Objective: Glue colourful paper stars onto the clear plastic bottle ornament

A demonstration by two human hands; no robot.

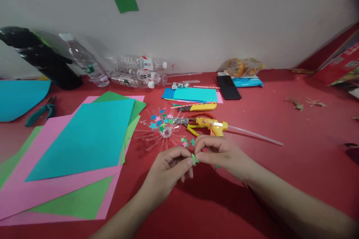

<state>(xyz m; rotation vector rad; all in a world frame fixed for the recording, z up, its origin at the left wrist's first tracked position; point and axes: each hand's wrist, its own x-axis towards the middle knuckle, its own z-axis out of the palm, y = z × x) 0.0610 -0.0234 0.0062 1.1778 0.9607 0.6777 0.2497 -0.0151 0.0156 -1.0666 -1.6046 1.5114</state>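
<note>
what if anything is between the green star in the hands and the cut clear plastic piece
A few loose small stars lie on the red table roughly between the held green star and the cut clear plastic piece; the left hand is close to that path too. I see nothing else.

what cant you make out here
All in the head view:
Held green star: partly covered by the left hand and right hand.
Yellow glue gun: lower handle hidden behind the right hand.
Leftmost blue paper: cut off by the left edge.
Bottle label: fine print too small.
</note>
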